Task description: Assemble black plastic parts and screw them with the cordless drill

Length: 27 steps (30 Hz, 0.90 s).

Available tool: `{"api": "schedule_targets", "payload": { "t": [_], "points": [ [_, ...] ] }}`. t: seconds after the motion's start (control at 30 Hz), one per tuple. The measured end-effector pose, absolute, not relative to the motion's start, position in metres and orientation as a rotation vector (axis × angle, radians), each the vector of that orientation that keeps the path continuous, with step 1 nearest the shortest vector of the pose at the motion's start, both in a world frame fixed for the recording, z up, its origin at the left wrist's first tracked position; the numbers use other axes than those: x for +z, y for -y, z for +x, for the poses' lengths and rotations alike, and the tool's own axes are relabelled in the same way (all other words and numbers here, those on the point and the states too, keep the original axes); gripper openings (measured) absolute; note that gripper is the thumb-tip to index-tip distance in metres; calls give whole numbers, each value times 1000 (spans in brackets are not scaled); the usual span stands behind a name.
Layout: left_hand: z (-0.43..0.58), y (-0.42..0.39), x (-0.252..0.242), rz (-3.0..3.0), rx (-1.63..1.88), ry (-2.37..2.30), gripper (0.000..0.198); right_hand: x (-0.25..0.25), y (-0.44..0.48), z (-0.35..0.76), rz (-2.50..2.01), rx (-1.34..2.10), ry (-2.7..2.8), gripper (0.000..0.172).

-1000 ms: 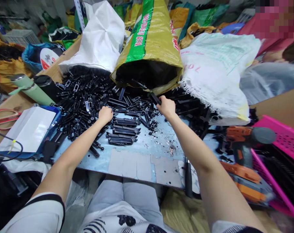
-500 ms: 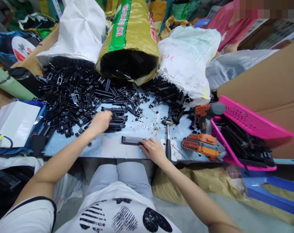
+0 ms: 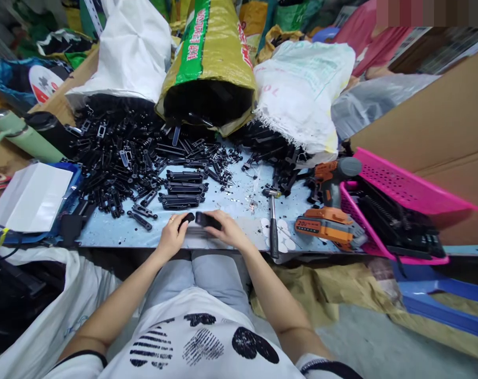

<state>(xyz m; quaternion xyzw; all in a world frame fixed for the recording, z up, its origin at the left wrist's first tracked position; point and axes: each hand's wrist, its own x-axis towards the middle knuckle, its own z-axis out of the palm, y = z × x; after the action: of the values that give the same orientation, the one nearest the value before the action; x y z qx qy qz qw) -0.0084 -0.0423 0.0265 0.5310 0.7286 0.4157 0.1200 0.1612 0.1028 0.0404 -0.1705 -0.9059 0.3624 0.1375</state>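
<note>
Close to the table's front edge, my left hand (image 3: 171, 234) is closed on a small black part (image 3: 188, 218). Facing it, my right hand (image 3: 226, 227) grips a long black plastic piece (image 3: 206, 219), its end turned toward the left hand's part. The two pieces are close together; whether they touch I cannot tell. Just beyond the hands lies a stack of black assembled pieces (image 3: 183, 188) in rows. To their left, a heap of loose black parts (image 3: 116, 158) covers the table. A hammer (image 3: 273, 226) rests right of my right hand, by several white discs (image 3: 283, 236).
An orange cordless drill (image 3: 329, 221) and a pink basket (image 3: 416, 195) of black parts stand at the right. Behind are a yellow sack (image 3: 219, 63) and white sacks (image 3: 128, 52). A green bottle (image 3: 29, 137) lies left; another person's pink sleeve (image 3: 357, 31) shows behind.
My left hand has come back from the rows of pieces to the front edge with a small black part. My right hand has lifted the long piece and shifted slightly left.
</note>
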Motion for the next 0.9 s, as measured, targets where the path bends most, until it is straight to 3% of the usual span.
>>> {"api": "schedule_targets", "payload": {
  "t": [0.13,0.23,0.33,0.4,0.47,0.57,0.63,0.77,0.9],
  "points": [
    [-8,46,27,1287,1374,-2102,29,52,-103,182,-396,698,2957,41],
    [-1,45,24,1138,1404,-2040,30,42,-101,177,-890,528,2825,42],
    [9,41,24,1081,1414,-1993,32,28,-98,161,-1212,492,2654,60],
    [17,37,26,1063,1424,-1964,33,22,-95,152,-1179,690,2550,51],
    [23,33,29,1039,1437,-1921,34,20,-90,148,-1043,1097,2313,44],
    [30,26,35,1000,1457,-1855,38,22,-79,146,-820,1722,1830,50],
    [32,23,40,1003,1461,-1850,40,25,-72,146,-749,1962,1619,55],
    [29,24,56,1234,1392,-1958,39,31,-71,150,-690,2036,1636,62],
    [25,31,71,1448,1219,-2052,37,37,-88,161,-533,1678,1997,55]
  ]
}}
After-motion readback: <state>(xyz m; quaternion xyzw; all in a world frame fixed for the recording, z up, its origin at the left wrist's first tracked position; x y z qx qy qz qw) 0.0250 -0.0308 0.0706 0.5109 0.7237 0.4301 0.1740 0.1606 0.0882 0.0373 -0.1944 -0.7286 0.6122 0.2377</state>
